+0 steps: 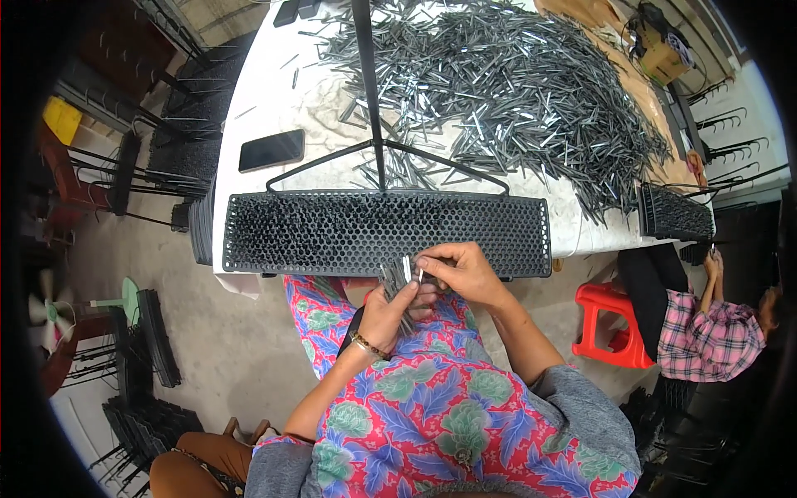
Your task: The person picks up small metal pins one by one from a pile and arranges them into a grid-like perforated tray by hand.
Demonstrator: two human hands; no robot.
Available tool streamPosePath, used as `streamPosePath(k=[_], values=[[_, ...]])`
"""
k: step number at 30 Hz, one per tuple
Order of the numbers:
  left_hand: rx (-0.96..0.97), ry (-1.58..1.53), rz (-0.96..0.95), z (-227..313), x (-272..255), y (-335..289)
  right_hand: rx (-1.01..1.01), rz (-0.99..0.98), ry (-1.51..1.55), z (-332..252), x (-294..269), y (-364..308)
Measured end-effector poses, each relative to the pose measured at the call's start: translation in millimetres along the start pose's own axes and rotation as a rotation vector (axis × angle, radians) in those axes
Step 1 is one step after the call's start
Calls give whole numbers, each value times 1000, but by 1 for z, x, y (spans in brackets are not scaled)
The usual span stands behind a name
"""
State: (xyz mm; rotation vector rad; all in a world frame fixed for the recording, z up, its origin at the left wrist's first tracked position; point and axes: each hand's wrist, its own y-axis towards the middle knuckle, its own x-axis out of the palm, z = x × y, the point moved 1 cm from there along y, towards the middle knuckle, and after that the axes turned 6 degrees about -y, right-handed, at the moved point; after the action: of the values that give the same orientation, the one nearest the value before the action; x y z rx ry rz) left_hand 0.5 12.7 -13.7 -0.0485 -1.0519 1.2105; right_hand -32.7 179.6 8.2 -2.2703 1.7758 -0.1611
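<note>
My left hand (385, 319) is closed round a bunch of thin dark strips (390, 279), their ends standing up above the fingers. Close beside it my right hand (466, 272) pinches a small shiny strip (421, 270) between thumb and fingertips. Just beyond both hands lies a long black perforated board (465, 228). Dark pieces fill the holes over its left part, while open holes show on the right. A thin black rod (370, 75) with a forked brace joins the board's far edge.
A white-covered table (282, 104) bears a big heap of loose dark strips (515, 91) and a black phone (272, 151). Right of me, a co-worker in a checked shirt (706, 336) works near a red stool (610, 324). More black boards with rods (149, 415) stand at the left.
</note>
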Motion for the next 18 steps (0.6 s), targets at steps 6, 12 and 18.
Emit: streamPosePath(k=[6, 12, 18], values=[[-53, -8, 15, -2, 2, 2, -254, 358, -150, -14, -14, 11], [-160, -86, 18, -8, -4, 5, -595, 450, -496, -6, -12, 34], [-131, -66, 26, -7, -3, 4, -636, 448, -835, -4, -6, 33]])
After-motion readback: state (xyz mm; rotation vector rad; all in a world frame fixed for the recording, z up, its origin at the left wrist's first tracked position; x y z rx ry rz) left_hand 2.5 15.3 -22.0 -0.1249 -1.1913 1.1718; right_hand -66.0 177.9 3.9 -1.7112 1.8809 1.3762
